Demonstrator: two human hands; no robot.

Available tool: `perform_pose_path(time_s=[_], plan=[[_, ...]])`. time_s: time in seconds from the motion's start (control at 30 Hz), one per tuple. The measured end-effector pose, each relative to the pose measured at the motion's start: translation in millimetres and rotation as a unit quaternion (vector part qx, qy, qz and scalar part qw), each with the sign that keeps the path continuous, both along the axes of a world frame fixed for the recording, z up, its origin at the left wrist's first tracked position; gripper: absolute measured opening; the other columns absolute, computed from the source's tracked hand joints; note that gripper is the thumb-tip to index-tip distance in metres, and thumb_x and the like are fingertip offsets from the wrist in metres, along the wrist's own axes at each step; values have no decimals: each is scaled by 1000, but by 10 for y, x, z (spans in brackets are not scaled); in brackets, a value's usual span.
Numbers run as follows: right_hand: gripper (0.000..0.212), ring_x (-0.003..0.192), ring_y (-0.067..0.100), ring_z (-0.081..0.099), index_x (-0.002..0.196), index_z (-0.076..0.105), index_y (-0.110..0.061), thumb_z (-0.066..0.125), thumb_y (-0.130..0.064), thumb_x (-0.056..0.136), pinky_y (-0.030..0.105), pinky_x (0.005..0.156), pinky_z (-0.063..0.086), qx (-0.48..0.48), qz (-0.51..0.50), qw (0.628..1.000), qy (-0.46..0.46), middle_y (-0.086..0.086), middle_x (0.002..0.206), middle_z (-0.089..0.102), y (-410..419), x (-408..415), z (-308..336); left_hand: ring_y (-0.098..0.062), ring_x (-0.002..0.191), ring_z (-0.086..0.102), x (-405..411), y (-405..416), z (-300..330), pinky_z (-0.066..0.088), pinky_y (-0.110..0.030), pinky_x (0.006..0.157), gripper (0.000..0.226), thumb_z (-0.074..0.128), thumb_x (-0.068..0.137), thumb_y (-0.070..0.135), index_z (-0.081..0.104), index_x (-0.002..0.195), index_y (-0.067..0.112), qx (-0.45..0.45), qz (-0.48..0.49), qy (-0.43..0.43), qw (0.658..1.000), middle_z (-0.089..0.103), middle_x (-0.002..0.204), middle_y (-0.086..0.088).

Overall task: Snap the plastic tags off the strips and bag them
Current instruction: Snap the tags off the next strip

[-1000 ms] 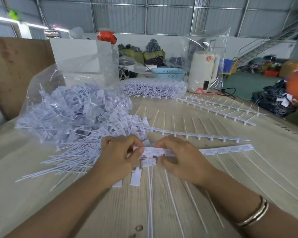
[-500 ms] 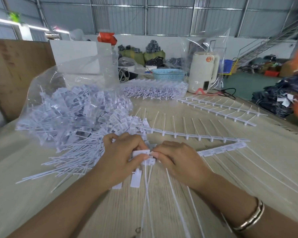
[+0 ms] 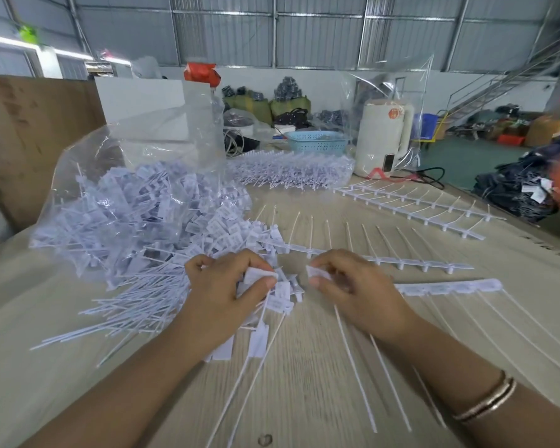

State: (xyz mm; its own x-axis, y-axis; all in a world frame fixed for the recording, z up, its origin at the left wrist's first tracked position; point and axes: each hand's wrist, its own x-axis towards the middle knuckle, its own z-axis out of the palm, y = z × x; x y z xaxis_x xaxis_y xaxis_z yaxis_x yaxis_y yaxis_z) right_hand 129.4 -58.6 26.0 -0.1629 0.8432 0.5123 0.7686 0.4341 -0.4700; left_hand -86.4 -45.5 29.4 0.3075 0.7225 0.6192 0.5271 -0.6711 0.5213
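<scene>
The left hand [image 3: 227, 286] now pinches a freed tag [image 3: 260, 275], pulled apart from the strip [image 3: 446, 287] that the right hand [image 3: 353, 286] grips; probably it goes next into the bag [image 3: 136, 176].

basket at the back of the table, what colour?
Light blue, with a perforated lattice pattern on its wall: the plastic basket, seen in the head view.

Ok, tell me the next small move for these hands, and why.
Probably the left hand should drop its pinched tag onto the loose pile at the clear bag. The two hands are apart, so that tag looks snapped free, while the right hand pinches the end of the strip, which has more tags to break off.
</scene>
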Motion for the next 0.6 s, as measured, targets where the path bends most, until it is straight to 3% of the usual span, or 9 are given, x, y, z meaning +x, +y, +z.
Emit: perform_pose_path(time_s=[0.1,0.2,0.37,0.47,0.6], plan=[[17,82,12,60,99,66,-19,66,-29,85,35,72,49,19,37,999,-27,-4,91,65,-17,-121,-21,12,91,49,35,17,-51,16,-24,84,19,37,75,61,48,80,47,24,52,12,998,63,78,20],[20,86,15,61,100,67,-18,67,-30,84,39,75,49,18,39,999,-20,-3,93,65,-31,-124,-18,6,80,51,34,49,-65,13,-28,75,26,41,78,63,55,84,42,34,106,-3,994,60,76,22],[25,85,11,59,101,62,-19,71,-29,81,38,78,48,26,26,999,10,-10,93,62,-53,-145,2,-11,105,51,21,46,-51,11,-26,78,34,52,85,57,66,104,33,83,146,69,983,58,109,14],[32,83,10,56,103,56,-18,71,-34,79,37,80,46,31,18,999,10,-10,89,58,-87,-185,-12,-5,103,48,52,-15,1,12,-27,80,33,40,89,45,67,104,31,102,113,82,985,59,106,17],[34,79,11,55,99,57,-13,62,-40,79,31,73,43,114,19,992,-46,-10,87,60,-173,-293,41,7,94,45,134,-87,-35,13,-28,82,40,31,89,54,66,94,36,83,40,106,990,58,81,27]])
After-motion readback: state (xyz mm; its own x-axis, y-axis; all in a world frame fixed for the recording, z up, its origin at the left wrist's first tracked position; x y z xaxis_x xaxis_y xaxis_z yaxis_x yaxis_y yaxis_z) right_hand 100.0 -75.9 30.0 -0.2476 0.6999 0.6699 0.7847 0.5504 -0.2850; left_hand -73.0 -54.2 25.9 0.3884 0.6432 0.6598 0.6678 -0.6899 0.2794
